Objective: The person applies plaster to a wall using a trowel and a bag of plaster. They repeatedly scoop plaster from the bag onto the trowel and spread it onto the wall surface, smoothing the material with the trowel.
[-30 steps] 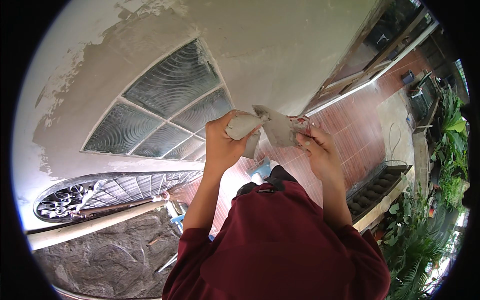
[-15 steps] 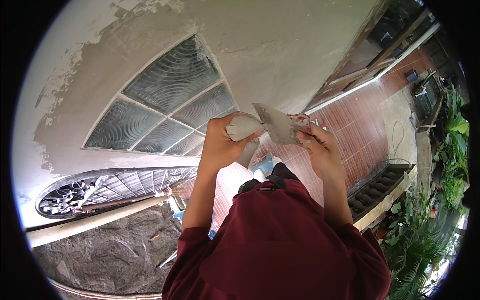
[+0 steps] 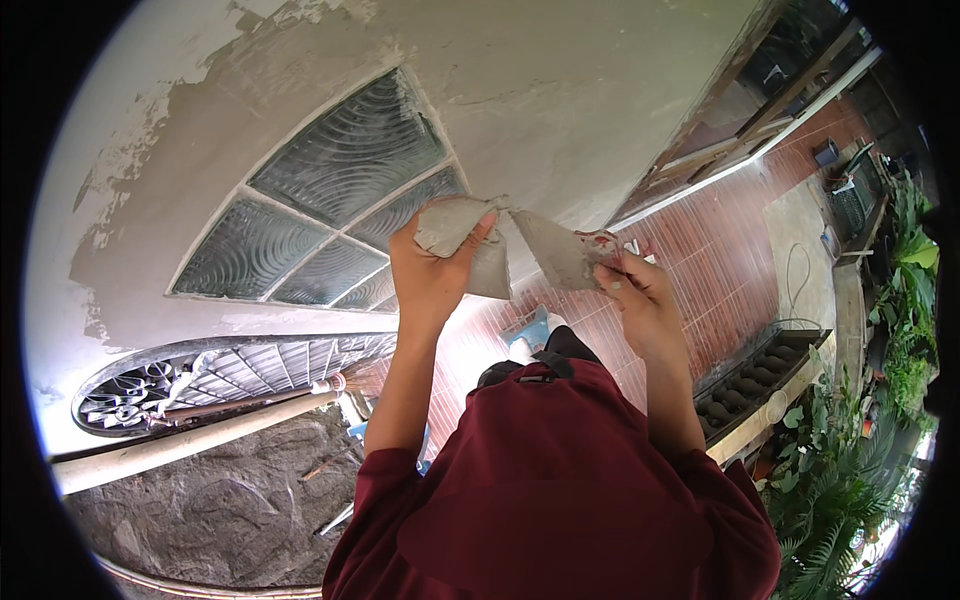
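Observation:
My left hand (image 3: 428, 285) is raised in front of the wall, closed round a flat grey putty-coated plate (image 3: 489, 268) with its thumb pressed on top. A pale grey lump of putty (image 3: 447, 225) bulges above those fingers; how the plate's far side looks is hidden. In my right hand (image 3: 645, 300) is a broad putty knife (image 3: 555, 250), its wide blade smeared grey and pointing left, with traces of red near the grip. The blade's upper corner comes very near the upper edge of what my left hand holds; whether they touch I cannot tell.
Patchy grey-coated wall (image 3: 560, 110) rises ahead, with a patterned glass-block window (image 3: 345, 150) set in it. Red tiles (image 3: 710, 260) cover the floor. A pale pole (image 3: 180, 445) and dark sand (image 3: 230, 500) lie at left. A long dark mould-like tray (image 3: 760, 375) and plants (image 3: 840, 500) line the right.
My left hand has moved up and left, drawing its putty-coated plate away from the putty knife's blade. The right hand has hardly moved.

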A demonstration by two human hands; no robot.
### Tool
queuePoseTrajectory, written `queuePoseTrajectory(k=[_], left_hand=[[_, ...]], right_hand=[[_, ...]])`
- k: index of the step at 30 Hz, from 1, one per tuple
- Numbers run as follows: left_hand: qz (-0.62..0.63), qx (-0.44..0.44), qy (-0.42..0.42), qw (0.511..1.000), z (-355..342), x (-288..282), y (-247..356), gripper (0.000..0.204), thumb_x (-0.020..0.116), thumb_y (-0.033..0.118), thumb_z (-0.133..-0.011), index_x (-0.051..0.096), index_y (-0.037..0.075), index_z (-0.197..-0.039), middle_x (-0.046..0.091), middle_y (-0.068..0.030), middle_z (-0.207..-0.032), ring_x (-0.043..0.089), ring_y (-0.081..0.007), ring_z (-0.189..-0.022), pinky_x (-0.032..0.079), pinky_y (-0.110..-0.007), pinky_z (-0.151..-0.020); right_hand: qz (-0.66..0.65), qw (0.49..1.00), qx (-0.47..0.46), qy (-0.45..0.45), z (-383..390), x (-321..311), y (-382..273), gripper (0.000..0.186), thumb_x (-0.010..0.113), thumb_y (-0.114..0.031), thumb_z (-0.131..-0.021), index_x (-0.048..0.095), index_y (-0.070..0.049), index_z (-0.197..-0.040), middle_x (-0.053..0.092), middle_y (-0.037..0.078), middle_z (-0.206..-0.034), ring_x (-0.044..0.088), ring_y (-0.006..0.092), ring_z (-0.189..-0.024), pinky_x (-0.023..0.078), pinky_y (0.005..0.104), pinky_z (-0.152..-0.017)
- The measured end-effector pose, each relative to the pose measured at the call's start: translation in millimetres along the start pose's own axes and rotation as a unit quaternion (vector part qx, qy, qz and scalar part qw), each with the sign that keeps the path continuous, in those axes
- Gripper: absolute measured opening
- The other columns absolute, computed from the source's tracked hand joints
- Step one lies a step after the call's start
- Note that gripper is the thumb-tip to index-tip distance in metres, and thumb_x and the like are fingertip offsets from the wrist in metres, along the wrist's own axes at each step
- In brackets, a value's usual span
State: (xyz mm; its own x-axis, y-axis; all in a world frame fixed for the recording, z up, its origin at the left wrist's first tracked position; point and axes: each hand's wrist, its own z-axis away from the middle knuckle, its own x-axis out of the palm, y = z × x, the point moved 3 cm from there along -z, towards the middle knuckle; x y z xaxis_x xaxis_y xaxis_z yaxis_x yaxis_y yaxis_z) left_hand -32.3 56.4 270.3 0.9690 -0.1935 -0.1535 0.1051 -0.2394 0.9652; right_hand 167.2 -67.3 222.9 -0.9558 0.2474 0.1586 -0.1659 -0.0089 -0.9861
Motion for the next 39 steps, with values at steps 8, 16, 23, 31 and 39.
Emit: queuePoseTrajectory(k=[8, 16, 23, 31, 39], left_hand=[[0.017, 0.214, -0.074, 0.974, 2.0, -12.2, -0.7, 0.02, 0.076, -0.006, -0.069, 0.065, -0.002, -0.086, 0.069, -0.0152, -0.088, 0.066, -0.0224, -0.08, 0.053, -0.031, -0.074], [0.052, 0.28, -0.108, 0.953, 2.7, -20.4, -2.0, 0.022, 0.074, -0.007, -0.066, 0.063, 0.0, -0.084, 0.069, -0.0166, -0.084, 0.068, -0.0283, -0.082, 0.054, -0.034, -0.073], [0.041, 0.187, -0.026, 0.981, 4.7, -22.2, -14.0, 0.023, 0.072, -0.007, -0.066, 0.065, -0.001, -0.087, 0.069, -0.0169, -0.089, 0.067, -0.0261, -0.086, 0.052, -0.033, -0.078], [0.038, 0.066, 0.057, 0.996, 4.8, -27.6, -38.3, 0.019, 0.07, -0.008, -0.071, 0.062, -0.003, -0.088, 0.066, -0.0135, -0.095, 0.062, -0.0189, -0.086, 0.048, -0.03, -0.081], [0.044, -0.015, 0.145, 0.988, 5.2, -13.3, -60.5, 0.015, 0.068, -0.006, -0.071, 0.065, -0.004, -0.085, 0.065, -0.0107, -0.084, 0.061, -0.0171, -0.077, 0.049, -0.029, -0.075]], right_hand=[[-0.024, 0.999, -0.043, 0.021, -2.3, 6.1, -2.6, 0.023, 0.058, -0.009, -0.095, 0.062, 0.005, -0.112, 0.061, -0.002, -0.089, 0.049, 0.0047, -0.081, 0.041, 0.0207, -0.073], [-0.186, 0.982, -0.013, 0.018, -6.5, 3.6, 4.4, 0.025, 0.055, -0.008, -0.095, 0.061, 0.0, -0.118, 0.063, 0.003, -0.105, 0.058, 0.0088, -0.095, 0.047, 0.0244, -0.084], [-0.435, 0.897, 0.057, 0.058, -21.3, -15.6, 15.6, 0.03, 0.051, -0.007, -0.095, 0.053, -0.008, -0.125, 0.063, 0.007, -0.116, 0.062, 0.0198, -0.107, 0.054, 0.039, -0.088], [-0.505, 0.858, 0.082, 0.044, -44.2, -31.6, 14.3, 0.031, 0.054, -0.013, -0.095, 0.052, -0.009, -0.126, 0.061, 0.007, -0.121, 0.06, 0.0229, -0.112, 0.052, 0.0442, -0.091], [-0.539, 0.831, 0.107, 0.081, -79.8, -64.6, 24.7, 0.028, 0.053, -0.025, -0.098, 0.054, -0.011, -0.122, 0.063, 0.006, -0.12, 0.06, 0.0218, -0.111, 0.047, 0.0466, -0.099]])
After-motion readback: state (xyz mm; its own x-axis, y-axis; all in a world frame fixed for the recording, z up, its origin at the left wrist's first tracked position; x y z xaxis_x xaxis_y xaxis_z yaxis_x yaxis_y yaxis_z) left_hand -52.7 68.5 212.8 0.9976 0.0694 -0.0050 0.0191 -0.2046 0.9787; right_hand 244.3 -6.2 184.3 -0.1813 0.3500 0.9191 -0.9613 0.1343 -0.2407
